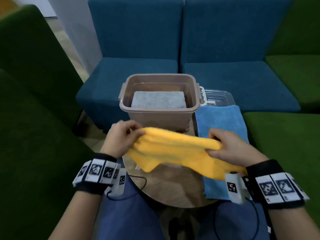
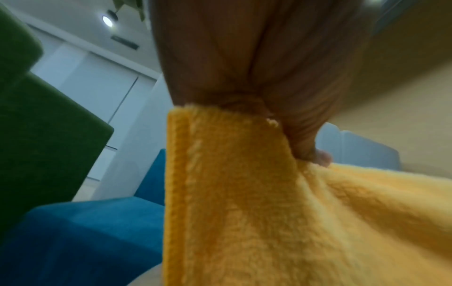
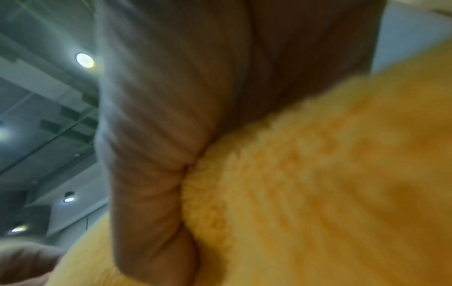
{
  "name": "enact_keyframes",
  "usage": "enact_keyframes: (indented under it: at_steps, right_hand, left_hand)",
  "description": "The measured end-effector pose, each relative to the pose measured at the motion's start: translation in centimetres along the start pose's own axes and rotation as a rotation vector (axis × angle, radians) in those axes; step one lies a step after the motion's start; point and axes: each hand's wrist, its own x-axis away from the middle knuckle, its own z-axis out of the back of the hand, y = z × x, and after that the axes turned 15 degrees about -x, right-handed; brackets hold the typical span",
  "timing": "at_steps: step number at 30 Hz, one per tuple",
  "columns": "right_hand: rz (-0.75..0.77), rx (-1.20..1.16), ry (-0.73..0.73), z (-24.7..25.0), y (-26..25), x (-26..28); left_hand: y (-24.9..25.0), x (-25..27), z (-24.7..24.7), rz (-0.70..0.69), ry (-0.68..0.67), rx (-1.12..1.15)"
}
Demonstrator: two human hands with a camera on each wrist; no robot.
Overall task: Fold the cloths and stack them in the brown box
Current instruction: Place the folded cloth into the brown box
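A yellow cloth (image 1: 174, 149) is held up above a small round wooden table (image 1: 173, 193) by both hands. The left hand (image 1: 121, 137) is seen with its back turned up and its wrist bent a little inward; the left end of the cloth is pinched between the thumb and the curled fingers. In the left wrist view the same grip is shown from below: the folded edge of the yellow cloth (image 2: 244, 193) is pressed under the left hand (image 2: 244, 67), and one fingertip is seen at the right of the fold. The right hand (image 1: 232, 148) is placed at the other end, also with its back up, and the cloth is gripped there by the curled fingers and the thumb. In the right wrist view the picture is blurred, but the yellow cloth (image 3: 318, 183) is seen pressed against the right hand (image 3: 171, 116). Between the two hands the cloth is stretched, and its lower part hangs loose toward the table.

Behind the hands the brown box (image 1: 159, 116) is placed on the table, open at the top. A folded grey cloth (image 1: 159, 99) lies inside it. Just beside the box, at the right, a blue cloth (image 1: 223, 134) is laid flat on the table. A clear lid (image 1: 220, 98) is seen behind the blue cloth. Black bands with printed markers are worn on both wrists.
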Motion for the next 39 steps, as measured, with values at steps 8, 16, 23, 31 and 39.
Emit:
enact_keyframes:
  at_steps: [8,16,23,31,39]
  right_hand:
    - [-0.204,0.104,0.127,-2.8,5.6,1.0]
    - [-0.237,0.076,0.029,-4.2,10.2,2.9]
    - [-0.261,0.027,0.092,-3.2,10.6,2.7]
    - [-0.151,0.049,0.319,-3.4,9.0,4.1]
    - [-0.189,-0.074,0.334,-3.6,9.2,5.3]
  left_hand:
    - [0.7,0.8,-5.3,-0.136,-0.300,-0.154]
    - [-1.5,4.4,-8.4,-0.054,-0.738,-0.162]
    - [-1.5,5.1,-8.9,-0.097,-0.664,-0.266]
    - [-4.0,5.7,-7.1,0.072,-0.353,-0.233]
    - [-4.8,9.4,-5.8,0.008,-0.123,-0.205]
